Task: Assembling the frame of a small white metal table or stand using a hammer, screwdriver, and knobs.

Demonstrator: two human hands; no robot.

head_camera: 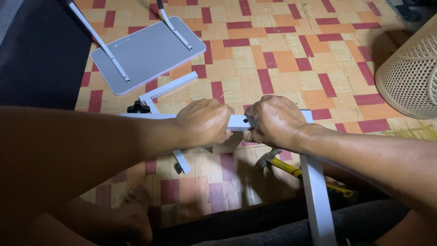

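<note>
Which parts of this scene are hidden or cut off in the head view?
- White metal tube: joint covered by left hand and right hand.
- Yellow-handled pliers: partly behind white upright bar.
- Woven beige basket: cut by right edge.

Both forearms are bare, no sleeves, rings or watch near the fingers (227, 119); a bare foot (136, 207) shows below.

L hand (205, 122) fisted, R hand (274, 120) fisted, knuckles up
</note>
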